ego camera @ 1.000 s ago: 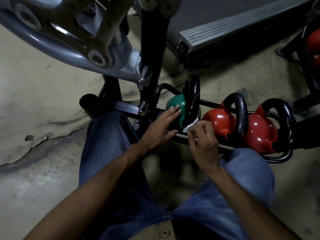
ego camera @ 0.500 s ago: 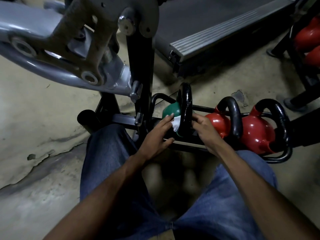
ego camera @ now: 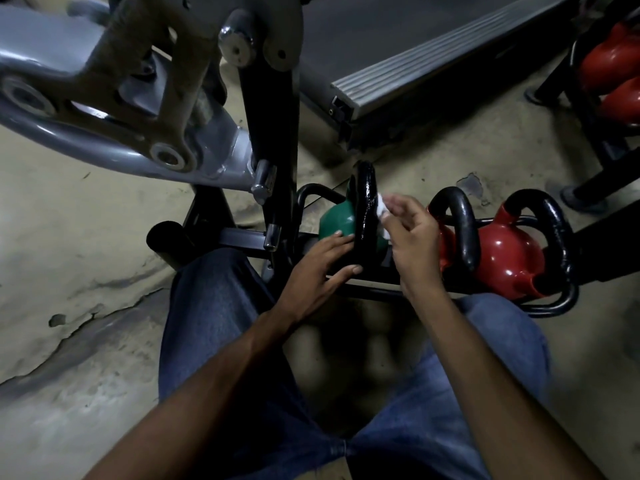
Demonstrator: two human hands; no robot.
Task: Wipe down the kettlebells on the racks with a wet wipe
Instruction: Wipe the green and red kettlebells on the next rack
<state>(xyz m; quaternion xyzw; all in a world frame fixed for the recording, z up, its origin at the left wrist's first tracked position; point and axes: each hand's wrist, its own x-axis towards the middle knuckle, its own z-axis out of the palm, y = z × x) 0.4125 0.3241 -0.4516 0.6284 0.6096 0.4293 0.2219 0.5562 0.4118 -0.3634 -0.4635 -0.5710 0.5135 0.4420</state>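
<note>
— Concrete floor (ego camera: 79, 244), cracked and stained, lies under me. I'm crouched over it in jeans (ego camera: 214, 306), with a grey machine frame (ego camera: 114, 133) overhead on my left and a treadmill deck (ego camera: 433, 53) beyond it.

— Where are the kettlebells?

— They sit in a row on a low black rack (ego camera: 550, 308) just in front of my knees. The green kettlebell (ego camera: 334, 223) is at the left end, and its black handle (ego camera: 366, 202) stands up edge-on to me. To its right is a red kettlebell (ego camera: 450, 251), partly hidden behind my wrist. A second red kettlebell (ego camera: 505, 254) sits just beside that one.

— What about your left hand?

— My left hand (ego camera: 318, 268) rests against the green one. The fingers are straight and a little apart, lying on the bell's body beside the handle, and the thumb is spread low near the handle's foot.

— And the right?

— My right hand (ego camera: 412, 237) pinches the wet wipe (ego camera: 381, 209), bunched small, between thumb and fingertips. It holds the wipe against the right face of the handle, towards the top, where the black paint looks glossy.

— Anything further off?

— More red kettlebells (ego camera: 613, 74) sit on another dark stand at the far right, well apart from my row.
</note>
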